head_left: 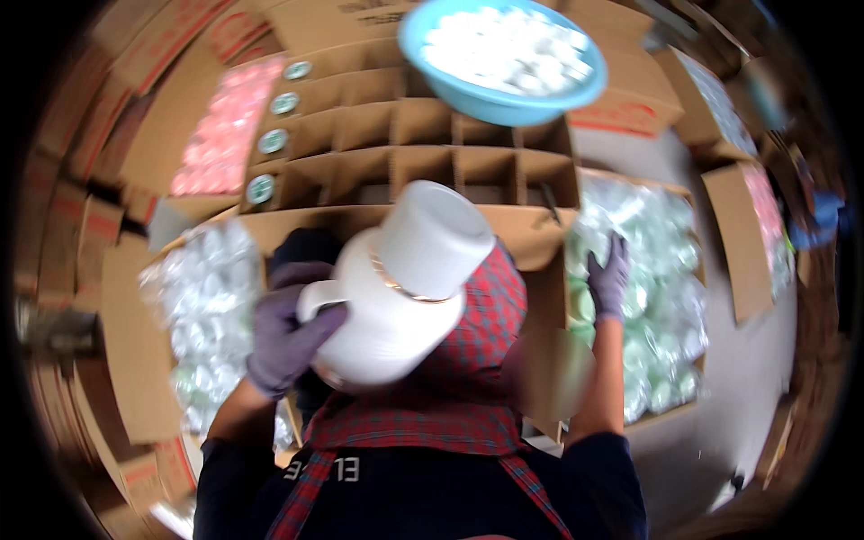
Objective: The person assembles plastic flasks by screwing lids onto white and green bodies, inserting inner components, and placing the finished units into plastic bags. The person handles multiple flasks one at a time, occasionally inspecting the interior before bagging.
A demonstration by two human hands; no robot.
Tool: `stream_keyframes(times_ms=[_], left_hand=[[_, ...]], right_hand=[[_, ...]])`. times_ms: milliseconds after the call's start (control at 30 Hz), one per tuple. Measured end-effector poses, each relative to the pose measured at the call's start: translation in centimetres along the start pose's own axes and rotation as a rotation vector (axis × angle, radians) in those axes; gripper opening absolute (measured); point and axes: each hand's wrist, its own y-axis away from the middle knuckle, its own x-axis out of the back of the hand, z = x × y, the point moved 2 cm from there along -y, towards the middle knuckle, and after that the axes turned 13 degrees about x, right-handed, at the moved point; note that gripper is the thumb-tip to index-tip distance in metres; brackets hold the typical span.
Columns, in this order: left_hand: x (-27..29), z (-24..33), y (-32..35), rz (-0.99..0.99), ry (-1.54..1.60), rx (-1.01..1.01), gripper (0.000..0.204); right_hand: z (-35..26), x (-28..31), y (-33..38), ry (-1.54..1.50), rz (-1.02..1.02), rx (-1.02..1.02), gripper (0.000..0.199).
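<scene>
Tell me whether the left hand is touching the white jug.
Touching. The head view shows the gloved left hand gripping the white jug by its handle.

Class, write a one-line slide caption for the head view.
Gloved left hand grips a white jug by its handle; gloved right hand is at bagged greenish items.

- The jug (400, 333) is showing white, a gold band (400, 282) ringing it
- The left hand (292, 337) and right hand (610, 274) are both wearing dusky purple gloves
- The apron (414, 425) is displaying red-and-dark checks
- The shirt (598, 468) is showing navy, bearing white lettering
- The basin (504, 110) is showing light blue, its heaped pieces (513, 49) white
- The divided carton (360, 216) is showing brown
- The wrapped stack (229, 126) is showing pink
- The right-hand bagged wares (637, 351) are showing pale green
</scene>
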Motion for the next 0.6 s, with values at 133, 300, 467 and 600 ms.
stream_keyframes(times_ms=[133,300,467,600], left_hand=[[-3.3,-4.8,4.3,0.012,-0.022,0.336,0.033],[-5.0,-10.5,8.7,0.344,-0.094,0.056,0.036],[-1.1,-13.9,10.9,0.356,0.035,0.157,0.033],[5.0,-28.3,13.4,0.690,-0.281,0.570,0.038]], right_hand=[[-4.7,0.1,0.6,-0.313,0.086,0.062,0.056],[-16.7,3.3,0.1,-0.316,0.103,0.516,0.045],[-23.8,5.4,-1.2,-0.416,0.060,0.694,0.042],[-20.3,5.3,-0.6,-0.398,0.087,0.504,0.040]])
